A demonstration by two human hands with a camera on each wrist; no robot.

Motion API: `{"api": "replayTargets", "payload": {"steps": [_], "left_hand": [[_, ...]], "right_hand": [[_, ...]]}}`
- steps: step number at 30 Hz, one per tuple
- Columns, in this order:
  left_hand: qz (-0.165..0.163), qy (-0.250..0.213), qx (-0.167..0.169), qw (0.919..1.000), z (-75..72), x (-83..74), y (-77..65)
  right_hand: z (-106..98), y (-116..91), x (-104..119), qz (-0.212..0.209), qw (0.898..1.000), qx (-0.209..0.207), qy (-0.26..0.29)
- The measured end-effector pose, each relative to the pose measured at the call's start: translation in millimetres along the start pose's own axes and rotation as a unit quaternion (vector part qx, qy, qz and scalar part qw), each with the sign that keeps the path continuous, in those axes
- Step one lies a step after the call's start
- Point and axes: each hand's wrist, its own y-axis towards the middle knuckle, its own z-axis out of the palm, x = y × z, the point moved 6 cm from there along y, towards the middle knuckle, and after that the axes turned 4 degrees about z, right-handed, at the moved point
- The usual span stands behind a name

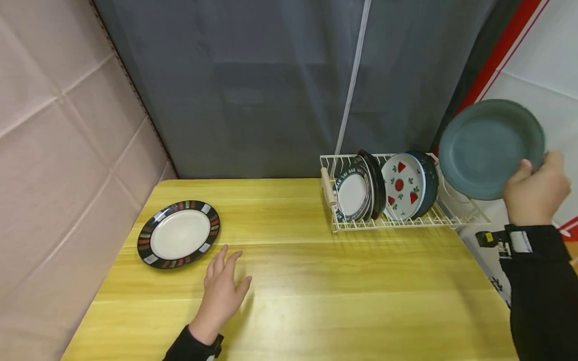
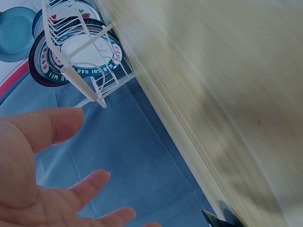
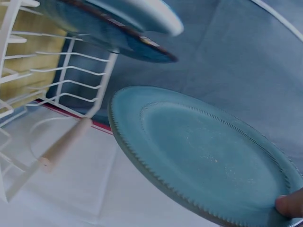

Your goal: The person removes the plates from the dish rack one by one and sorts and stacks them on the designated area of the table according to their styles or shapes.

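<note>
A blue-green plate [image 1: 492, 149] is pinched at its lower right rim by my right hand [image 1: 536, 193], to the right of the dish rack [image 1: 465, 220]. In the right wrist view the thumb [image 3: 291, 204] presses on the face of this plate [image 3: 203, 151]. My left hand [image 1: 222, 296] hovers over the table with fingers spread and holds nothing. Just beyond it lies a white plate with a dark patterned rim [image 1: 180, 234]. In the left wrist view, the left hand's thumb [image 2: 59, 125] and fingers stand apart.
The white wire rack holds several upright plates, including a white one with lettering [image 1: 352, 194] and one with red strawberries [image 1: 401, 185]. A wooden table [image 1: 316, 291] lies beneath. Grey cloth [image 1: 248, 90] hangs behind, pale cloth [image 1: 63, 150] at left.
</note>
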Motion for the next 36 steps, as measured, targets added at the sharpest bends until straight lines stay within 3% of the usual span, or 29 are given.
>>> {"api": "replayTargets", "payload": {"steps": [3,10,22,25,36], "left_hand": [[0.003,-0.006,0.0,1.0,-0.1,-0.5,0.9],[0.0,-0.005,0.007,1.0,1.8,-1.3,1.5],[-0.002,-0.008,0.012,0.9999,5.3,-2.3,3.6],[-0.001,-0.004,0.01,0.9999,6.0,-1.9,3.1],[0.001,-0.013,0.014,0.9998,10.2,-2.7,3.8]], "right_hand": [[-12.2,-6.6,5.4,0.003,1.0,-0.015,0.023],[-33.0,-32.8,17.1,0.05,0.996,-0.002,0.067],[-52.5,-70.3,40.1,-0.026,0.986,-0.026,0.163],[-51.5,-83.3,41.8,-0.049,0.982,-0.023,0.182],[-26.1,-136.0,43.9,-0.077,0.973,0.074,0.206]]}}
